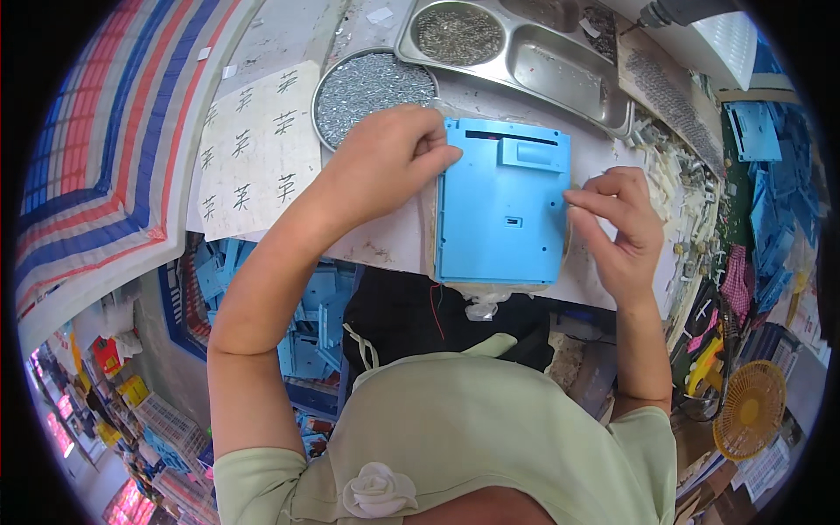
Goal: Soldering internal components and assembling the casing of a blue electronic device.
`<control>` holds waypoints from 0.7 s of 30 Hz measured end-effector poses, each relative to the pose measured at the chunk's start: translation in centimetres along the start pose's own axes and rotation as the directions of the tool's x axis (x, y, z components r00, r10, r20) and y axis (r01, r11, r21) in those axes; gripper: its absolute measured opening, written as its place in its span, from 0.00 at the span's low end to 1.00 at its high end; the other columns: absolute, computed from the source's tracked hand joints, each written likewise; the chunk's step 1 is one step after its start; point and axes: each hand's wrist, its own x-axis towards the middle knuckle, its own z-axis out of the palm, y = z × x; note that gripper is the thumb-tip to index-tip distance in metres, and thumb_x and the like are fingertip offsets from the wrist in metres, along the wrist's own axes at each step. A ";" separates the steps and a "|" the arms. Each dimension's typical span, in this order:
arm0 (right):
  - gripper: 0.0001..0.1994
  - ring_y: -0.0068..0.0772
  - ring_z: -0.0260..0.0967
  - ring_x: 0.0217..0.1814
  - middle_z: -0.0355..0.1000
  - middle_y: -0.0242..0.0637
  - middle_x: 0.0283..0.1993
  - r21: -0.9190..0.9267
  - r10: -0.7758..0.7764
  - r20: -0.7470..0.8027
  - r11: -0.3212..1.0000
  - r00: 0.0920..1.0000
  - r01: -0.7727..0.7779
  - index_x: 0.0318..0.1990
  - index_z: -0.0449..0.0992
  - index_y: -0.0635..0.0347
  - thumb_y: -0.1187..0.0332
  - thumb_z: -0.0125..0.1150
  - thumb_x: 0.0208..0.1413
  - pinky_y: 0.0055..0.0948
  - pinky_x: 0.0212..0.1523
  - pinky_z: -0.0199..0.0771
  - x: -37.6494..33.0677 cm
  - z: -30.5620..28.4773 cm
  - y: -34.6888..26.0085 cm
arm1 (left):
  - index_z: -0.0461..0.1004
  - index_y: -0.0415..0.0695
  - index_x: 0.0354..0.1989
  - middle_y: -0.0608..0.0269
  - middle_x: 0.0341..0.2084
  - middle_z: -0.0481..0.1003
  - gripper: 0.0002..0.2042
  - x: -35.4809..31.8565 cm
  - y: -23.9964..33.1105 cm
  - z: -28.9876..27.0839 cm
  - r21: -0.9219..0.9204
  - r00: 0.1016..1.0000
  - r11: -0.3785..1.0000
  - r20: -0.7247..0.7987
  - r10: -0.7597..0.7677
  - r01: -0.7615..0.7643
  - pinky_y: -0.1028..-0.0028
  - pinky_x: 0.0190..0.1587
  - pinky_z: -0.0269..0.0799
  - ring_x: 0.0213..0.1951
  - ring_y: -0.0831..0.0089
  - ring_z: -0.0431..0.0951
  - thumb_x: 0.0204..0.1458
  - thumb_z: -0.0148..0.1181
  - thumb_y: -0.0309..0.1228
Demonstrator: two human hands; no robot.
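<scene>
The blue plastic panel [501,203] lies flat on the desk [385,241], just below the round screw dish [372,86], long axis running away from the person. Left hand [385,162] fingers pinch its upper-left corner; right hand [623,223] fingertips press its right edge.

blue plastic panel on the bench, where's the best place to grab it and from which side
Probably by its two long side edges, coming from left and right. The blue plastic panel lies flat on the table, a wide thin rectangle. The left hand already touches its upper left corner, the right hand its right edge.
</scene>
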 end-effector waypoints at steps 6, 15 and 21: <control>0.12 0.37 0.65 0.40 0.74 0.33 0.34 -0.146 -0.069 -0.022 0.987 0.997 0.065 0.39 0.87 0.53 0.74 0.74 0.44 0.33 0.41 0.67 -0.6 1.3 0.5 | 0.73 0.41 0.27 0.75 0.18 0.64 0.14 -0.4 -0.6 0.9 -0.277 0.968 0.928 0.062 -0.242 0.249 0.78 0.27 0.57 0.24 0.85 0.60 0.57 0.68 0.36; 0.15 0.37 0.63 0.39 0.74 0.31 0.35 -0.299 -0.185 -0.009 0.938 0.983 0.174 0.42 0.87 0.50 0.73 0.75 0.43 0.33 0.39 0.67 -1.0 1.7 1.4 | 0.74 0.43 0.27 0.79 0.20 0.65 0.14 -1.0 -1.0 2.0 -0.418 0.949 0.854 0.069 -0.308 0.308 0.81 0.27 0.55 0.25 0.88 0.59 0.60 0.67 0.38; 0.18 0.37 0.64 0.39 0.74 0.32 0.36 -0.304 -0.157 0.029 0.940 0.987 0.158 0.46 0.86 0.50 0.73 0.74 0.43 0.33 0.39 0.67 -1.3 0.7 1.2 | 0.74 0.43 0.29 0.78 0.21 0.66 0.13 -1.4 -0.8 2.2 -0.438 0.948 0.844 0.065 -0.313 0.309 0.82 0.29 0.56 0.26 0.88 0.60 0.60 0.66 0.37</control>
